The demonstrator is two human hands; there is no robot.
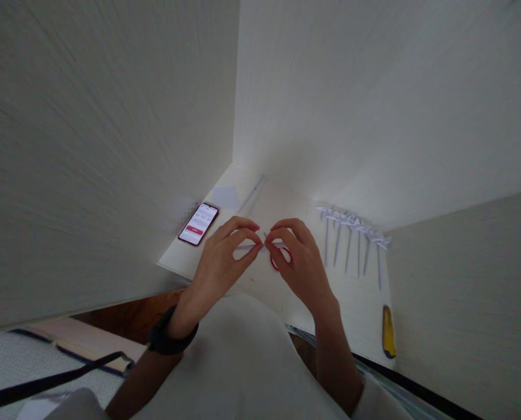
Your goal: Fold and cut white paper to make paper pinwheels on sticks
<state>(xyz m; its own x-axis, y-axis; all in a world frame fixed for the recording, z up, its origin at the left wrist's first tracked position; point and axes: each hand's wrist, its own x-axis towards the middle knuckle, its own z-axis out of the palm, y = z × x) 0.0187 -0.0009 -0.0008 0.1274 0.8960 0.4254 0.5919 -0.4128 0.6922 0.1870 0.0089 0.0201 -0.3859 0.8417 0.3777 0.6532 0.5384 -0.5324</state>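
My left hand (220,251) and my right hand (297,256) meet above the white table, thumbs and index fingers pinched together. Between them they hold a thin white strip (243,248), which looks like paper; its ends pass behind my fingers. Just below my right hand lies a pair of scissors with red handles (273,263), its blades mostly hidden by the fingers. On the right, several white paper pinwheels (350,220) with thin sticks lie in a row. A slender white stick (251,195) lies behind my left hand.
A phone (199,224) with a lit screen lies at the table's left edge, beside a white paper sheet (225,197). A yellow utility knife (388,332) lies at the right edge. Pale panels (374,99) enclose the table at the back and sides.
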